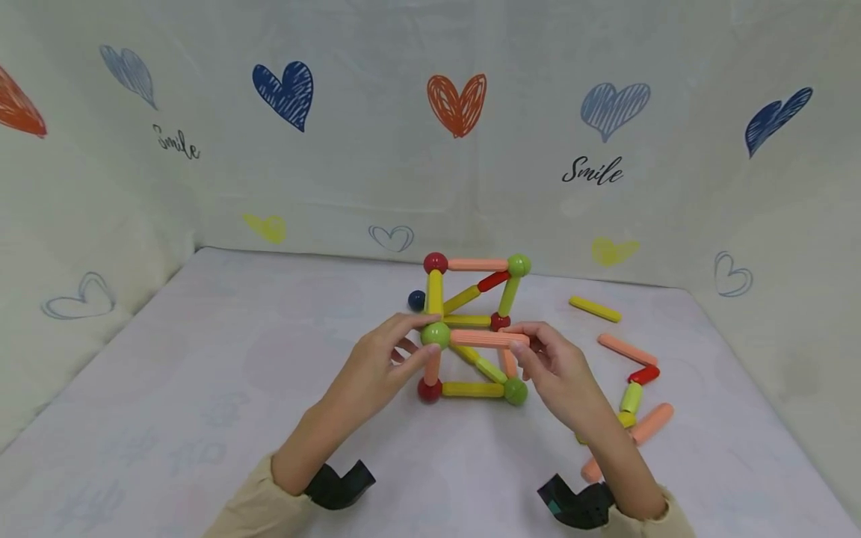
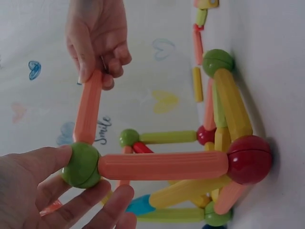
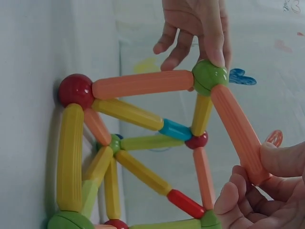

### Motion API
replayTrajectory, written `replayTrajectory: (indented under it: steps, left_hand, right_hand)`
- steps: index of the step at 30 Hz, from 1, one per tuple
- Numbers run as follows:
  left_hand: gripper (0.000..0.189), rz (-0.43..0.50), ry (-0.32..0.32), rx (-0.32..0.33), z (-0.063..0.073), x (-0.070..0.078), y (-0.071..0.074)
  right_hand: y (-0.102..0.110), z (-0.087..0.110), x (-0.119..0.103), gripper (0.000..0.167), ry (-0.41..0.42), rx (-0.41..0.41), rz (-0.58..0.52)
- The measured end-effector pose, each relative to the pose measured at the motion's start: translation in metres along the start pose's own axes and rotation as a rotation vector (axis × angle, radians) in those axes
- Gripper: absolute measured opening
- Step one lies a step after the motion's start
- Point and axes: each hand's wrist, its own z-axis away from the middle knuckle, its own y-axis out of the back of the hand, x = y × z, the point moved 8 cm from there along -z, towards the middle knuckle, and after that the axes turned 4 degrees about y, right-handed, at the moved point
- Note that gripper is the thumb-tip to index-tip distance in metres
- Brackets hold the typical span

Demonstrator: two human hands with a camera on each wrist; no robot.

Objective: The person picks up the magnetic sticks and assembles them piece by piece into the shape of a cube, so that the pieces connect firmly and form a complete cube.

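My left hand [image 1: 373, 366] pinches a green ball [image 1: 436, 335] at the near upper left corner of a box-shaped frame of sticks and balls. My right hand [image 1: 554, 370] pinches the free end of a salmon stick [image 3: 240, 136]. This stick's other end meets the green ball, and it lies roughly level in the head view. Under the ball, an upright salmon stick [image 2: 164, 165] runs down to a red ball [image 2: 249, 160] on the table. A yellow stick [image 1: 474, 389] joins that red ball to another green ball [image 1: 516, 391]. In the right wrist view, a short blue stick [image 3: 175, 129] continues a yellow diagonal.
Loose sticks lie on the table to the right: a yellow stick [image 1: 595, 308], a salmon stick [image 1: 627, 350], a short red stick [image 1: 643, 375], a short green stick [image 1: 631, 398] and others partly behind my right forearm. A dark blue ball [image 1: 417, 300] sits beside the frame's far left.
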Motion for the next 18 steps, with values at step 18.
replayTrajectory:
  steps: [18]
  left_hand:
    - [0.038,0.032,0.194,-0.081,-0.062,-0.081,0.002]
  right_hand:
    - [0.005,-0.001,0.006,0.031,0.019,-0.022,0.019]
